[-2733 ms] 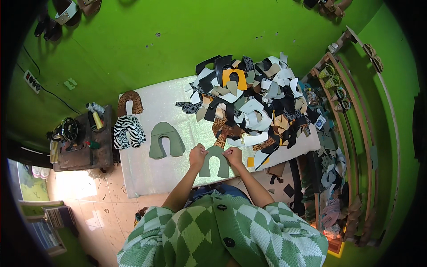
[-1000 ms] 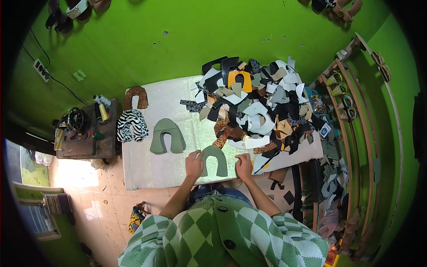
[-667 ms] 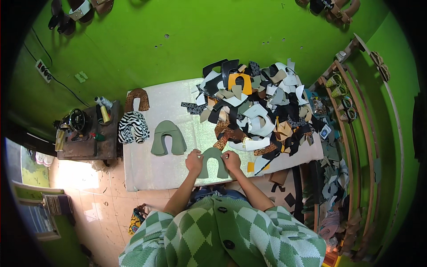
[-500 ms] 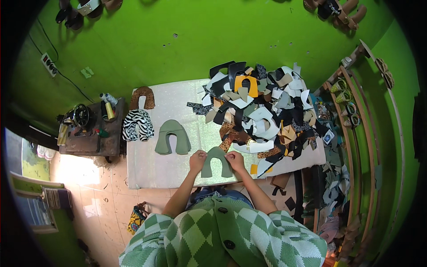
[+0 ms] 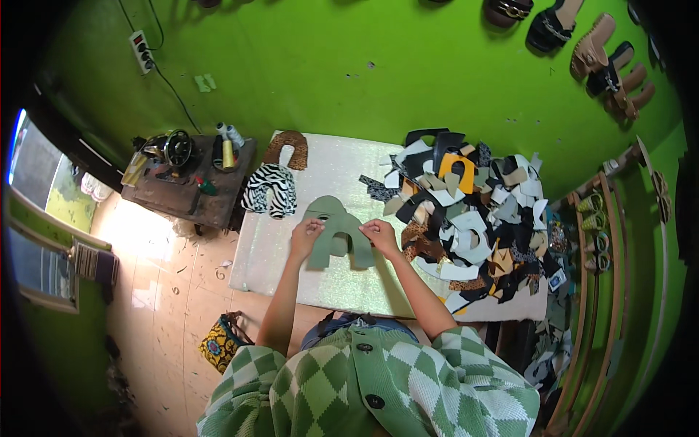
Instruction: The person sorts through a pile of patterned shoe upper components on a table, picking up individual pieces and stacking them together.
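Between my two hands is an arch-shaped green piece [image 5: 342, 222], like a shoe-upper cutout in flat sheet material. My left hand [image 5: 309, 234] pinches its left side. On the opposite side, the fingers of my right hand [image 5: 380, 236] are closed at its edge. The held piece overlaps a stack of matching green arches [image 5: 322, 205] on the table; whether it touches them I cannot tell. Farther back on the left lie zebra-print arches [image 5: 268, 175] and, beyond them, leopard-print arches [image 5: 297, 138].
A large heap of mixed scraps [image 5: 466, 244] covers the right part of the pale table [image 5: 262, 271]. To the left stands a sewing machine [image 5: 177, 148] on a dark bench with thread spools [image 5: 228, 154]. A wooden shoe rack [image 5: 608, 240] rises on the right. A patterned bag [image 5: 220, 346] sits on the floor.
Both hands have carried the green arch from the table's near edge away from me and leftward, over the green stack. The head view has swung to the left.
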A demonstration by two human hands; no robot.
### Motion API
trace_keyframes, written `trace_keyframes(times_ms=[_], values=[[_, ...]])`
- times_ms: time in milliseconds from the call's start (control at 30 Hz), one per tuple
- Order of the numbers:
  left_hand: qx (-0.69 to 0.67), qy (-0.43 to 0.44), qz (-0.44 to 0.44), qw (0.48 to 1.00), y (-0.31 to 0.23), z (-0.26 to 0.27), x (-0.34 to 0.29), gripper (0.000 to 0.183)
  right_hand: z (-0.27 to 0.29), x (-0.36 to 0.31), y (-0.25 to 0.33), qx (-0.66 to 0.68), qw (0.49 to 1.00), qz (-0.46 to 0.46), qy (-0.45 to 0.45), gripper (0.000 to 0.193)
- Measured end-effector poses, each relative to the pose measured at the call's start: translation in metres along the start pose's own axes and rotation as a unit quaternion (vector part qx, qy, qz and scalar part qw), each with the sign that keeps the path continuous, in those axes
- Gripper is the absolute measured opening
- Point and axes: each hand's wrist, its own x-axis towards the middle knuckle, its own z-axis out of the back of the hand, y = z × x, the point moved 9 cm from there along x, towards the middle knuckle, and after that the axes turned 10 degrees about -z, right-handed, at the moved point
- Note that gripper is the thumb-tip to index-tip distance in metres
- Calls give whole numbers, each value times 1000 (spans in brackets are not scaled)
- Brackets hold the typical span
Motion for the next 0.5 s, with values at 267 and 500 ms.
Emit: trace_keyframes(times_ms=[267, 500], values=[[102, -11, -20, 995, 36, 57, 53, 16, -56, 64, -3, -24, 998, -17, -51, 16], [184, 5, 5, 983, 61, 45, 67, 17, -45, 68, 3, -132, 975, 76, -161, 16]])
